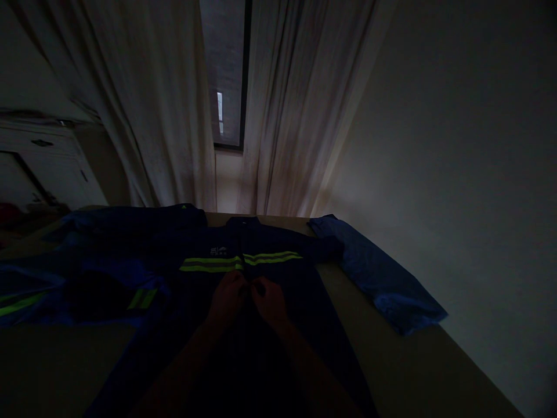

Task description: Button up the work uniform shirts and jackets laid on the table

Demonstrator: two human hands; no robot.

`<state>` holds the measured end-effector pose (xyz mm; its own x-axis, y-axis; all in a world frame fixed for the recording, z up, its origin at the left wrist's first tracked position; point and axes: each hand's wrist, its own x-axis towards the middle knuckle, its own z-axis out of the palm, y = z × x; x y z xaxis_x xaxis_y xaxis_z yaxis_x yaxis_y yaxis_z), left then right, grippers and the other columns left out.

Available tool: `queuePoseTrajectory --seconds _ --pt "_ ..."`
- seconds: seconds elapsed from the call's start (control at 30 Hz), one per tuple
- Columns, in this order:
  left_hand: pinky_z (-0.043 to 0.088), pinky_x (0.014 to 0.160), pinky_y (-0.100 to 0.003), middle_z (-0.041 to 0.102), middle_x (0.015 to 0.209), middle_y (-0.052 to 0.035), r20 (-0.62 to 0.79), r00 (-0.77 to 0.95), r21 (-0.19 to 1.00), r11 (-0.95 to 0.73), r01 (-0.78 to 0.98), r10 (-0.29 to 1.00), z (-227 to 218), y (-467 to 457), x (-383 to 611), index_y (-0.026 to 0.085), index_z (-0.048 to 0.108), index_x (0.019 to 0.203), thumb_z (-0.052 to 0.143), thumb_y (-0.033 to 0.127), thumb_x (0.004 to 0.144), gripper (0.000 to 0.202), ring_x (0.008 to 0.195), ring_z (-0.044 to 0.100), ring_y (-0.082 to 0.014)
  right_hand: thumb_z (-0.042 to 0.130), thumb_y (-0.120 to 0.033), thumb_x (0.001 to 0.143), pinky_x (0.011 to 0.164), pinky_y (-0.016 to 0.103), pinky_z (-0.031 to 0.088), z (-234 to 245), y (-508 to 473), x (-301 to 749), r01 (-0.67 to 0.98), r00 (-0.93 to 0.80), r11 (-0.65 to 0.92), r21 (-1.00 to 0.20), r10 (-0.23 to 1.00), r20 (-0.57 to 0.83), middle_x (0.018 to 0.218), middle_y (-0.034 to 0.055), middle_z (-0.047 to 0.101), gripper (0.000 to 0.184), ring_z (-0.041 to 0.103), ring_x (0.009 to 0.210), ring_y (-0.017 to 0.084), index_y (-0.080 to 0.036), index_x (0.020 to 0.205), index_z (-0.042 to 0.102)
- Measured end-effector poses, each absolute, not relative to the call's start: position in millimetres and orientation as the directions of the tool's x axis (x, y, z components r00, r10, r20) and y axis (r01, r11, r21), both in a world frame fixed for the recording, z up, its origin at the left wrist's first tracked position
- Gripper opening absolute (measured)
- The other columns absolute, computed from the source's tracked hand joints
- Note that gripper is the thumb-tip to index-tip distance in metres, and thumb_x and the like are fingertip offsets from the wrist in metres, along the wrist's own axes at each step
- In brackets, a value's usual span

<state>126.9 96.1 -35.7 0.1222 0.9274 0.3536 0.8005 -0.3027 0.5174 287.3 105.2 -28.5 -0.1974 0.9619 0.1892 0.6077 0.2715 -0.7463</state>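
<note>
A dark blue work jacket point(300, 302) with yellow-green and grey stripes across its chest lies spread out, its collar away from me. My left hand point(230, 294) pinches the front opening just below the stripes. Close beside it, my right hand point(268, 297) grips the opposite edge of that opening with bent fingers. Both hands almost touch at the jacket's middle. The picture is very dark, so whether a button or a zip sits between the fingertips cannot be made out.
Folded blue jeans point(378, 273) lie at the right, near the wall point(456, 174). More blue clothing with bright stripes point(117, 290) is heaped at the left. Long curtains point(169, 116) hang behind, around a narrow window point(226, 69). A white cabinet point(47, 157) stands far left.
</note>
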Motion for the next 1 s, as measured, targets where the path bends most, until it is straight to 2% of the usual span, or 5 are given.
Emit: queuePoseTrajectory --seconds 0.23,0.47,0.67,0.83,1.0 --pt "0.051 0.094 -0.036 0.063 0.102 -0.0060 0.357 0.171 0.629 -0.371 0.683 0.919 -39.5 101.7 119.3 0.022 0.071 0.092 0.058 0.013 0.085 0.018 0.101 0.061 -0.0213 0.061 -0.029 0.089 0.083 0.028 0.050 -22.7 101.6 285.7 0.638 -0.183 0.257 -0.726 0.966 0.180 0.099 0.0039 0.079 0.018 0.073 0.092 0.022 -0.024 0.101 0.074" --pt "0.050 0.094 -0.034 0.063 0.100 -0.0070 0.380 0.169 0.611 -0.384 0.692 0.909 -39.3 98.8 122.6 0.021 0.072 0.093 0.054 0.009 0.086 0.023 0.100 0.061 -0.0209 0.063 -0.033 0.088 0.076 0.029 0.048 -18.6 98.9 285.4 0.724 -0.158 0.210 -0.657 0.978 0.137 0.098 0.0046 0.078 0.018 0.073 0.090 0.024 -0.025 0.103 0.071" --pt "0.051 0.091 -0.037 0.062 0.097 -0.0066 0.336 0.111 0.660 -0.318 0.681 0.935 -38.6 103.2 122.0 0.020 0.072 0.086 0.056 0.027 0.093 0.018 0.096 0.062 -0.0219 0.061 -0.038 0.092 0.072 0.029 0.045 -17.4 97.8 283.3 0.761 -0.169 0.212 -0.613 0.977 0.129 0.099 0.0050 0.078 0.020 0.073 0.090 0.024 -0.026 0.105 0.070" --pt "0.046 0.097 -0.041 0.065 0.102 -0.0066 0.301 0.127 0.643 -0.299 0.705 0.945 -45.4 110.0 117.0 0.022 0.074 0.091 0.063 0.022 0.088 0.012 0.103 0.060 -0.0236 0.060 -0.033 0.092 0.073 0.030 0.045 -18.5 97.4 281.9 0.788 -0.152 0.189 -0.586 0.982 0.112 0.103 0.0052 0.078 0.020 0.073 0.092 0.025 -0.026 0.108 0.070" --pt "0.045 0.096 -0.040 0.065 0.103 -0.0076 0.292 0.157 0.612 -0.311 0.727 0.943 -44.3 109.5 115.5 0.019 0.073 0.092 0.065 0.021 0.088 0.009 0.101 0.060 -0.0237 0.059 -0.034 0.094 0.075 0.029 0.044 -20.2 98.9 282.5 0.773 -0.166 0.202 -0.601 0.979 0.116 0.103 0.0045 0.077 0.019 0.072 0.094 0.024 -0.026 0.107 0.070"
